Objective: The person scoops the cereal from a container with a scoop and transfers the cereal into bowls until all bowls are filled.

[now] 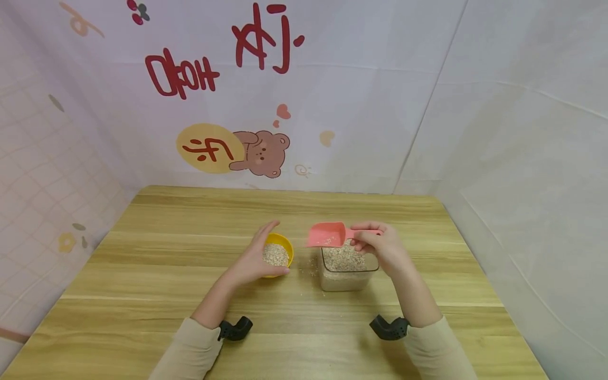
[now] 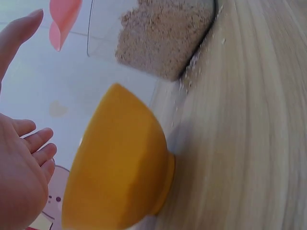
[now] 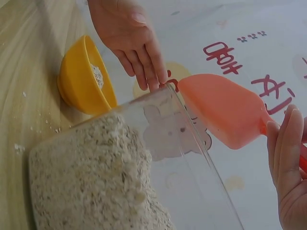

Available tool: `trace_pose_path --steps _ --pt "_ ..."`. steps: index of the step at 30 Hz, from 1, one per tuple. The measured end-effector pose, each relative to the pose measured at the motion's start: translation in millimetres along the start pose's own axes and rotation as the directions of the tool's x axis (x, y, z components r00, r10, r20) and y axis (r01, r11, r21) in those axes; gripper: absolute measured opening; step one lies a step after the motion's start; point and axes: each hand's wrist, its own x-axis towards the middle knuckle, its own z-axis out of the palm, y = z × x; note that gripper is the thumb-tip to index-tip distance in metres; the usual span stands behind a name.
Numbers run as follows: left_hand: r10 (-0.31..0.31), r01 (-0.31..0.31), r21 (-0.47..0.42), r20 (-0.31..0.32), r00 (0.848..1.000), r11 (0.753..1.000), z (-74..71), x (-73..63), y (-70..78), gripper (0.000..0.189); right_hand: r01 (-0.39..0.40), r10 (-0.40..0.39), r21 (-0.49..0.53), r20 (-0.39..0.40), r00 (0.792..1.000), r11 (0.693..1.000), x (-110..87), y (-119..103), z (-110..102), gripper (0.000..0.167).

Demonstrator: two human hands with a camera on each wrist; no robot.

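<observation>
My right hand (image 1: 383, 248) pinches the handle of a pink scoop (image 1: 329, 233), holding it above a clear square container (image 1: 343, 285) of oat flakes. A few flakes cling inside the scoop. Left of the container stands a yellow bowl (image 1: 287, 244) with oat flakes (image 1: 275, 255) in it. The left hand (image 1: 252, 262) hovers over the bowl's left side, thumb and fingers spread. In the right wrist view, that left hand (image 3: 132, 33) has extended fingers and appears apart from the bowl (image 3: 76, 79).
Loose flakes (image 1: 312, 268) lie scattered on the wooden table (image 1: 190, 306) between bowl and container. A printed white cloth (image 1: 356, 105) hangs behind the table, and pale cloth walls rise at both sides. Black mounts (image 1: 236, 330) sit on both wrists.
</observation>
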Motion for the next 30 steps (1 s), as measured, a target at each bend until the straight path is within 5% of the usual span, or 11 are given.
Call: trace_pose_path --steps 17,30 --pt "0.076 -0.076 -0.002 0.049 0.996 0.997 28.6 18.1 24.5 0.113 0.004 -0.006 -0.046 -0.036 0.999 0.999 -9.7 -2.5 -31.8 0.033" --pt "0.057 -0.058 0.003 0.088 0.994 0.998 52.5 27.8 33.0 0.117 -0.034 0.028 -0.131 -0.046 0.999 0.991 -11.2 0.6 -47.6 0.035"
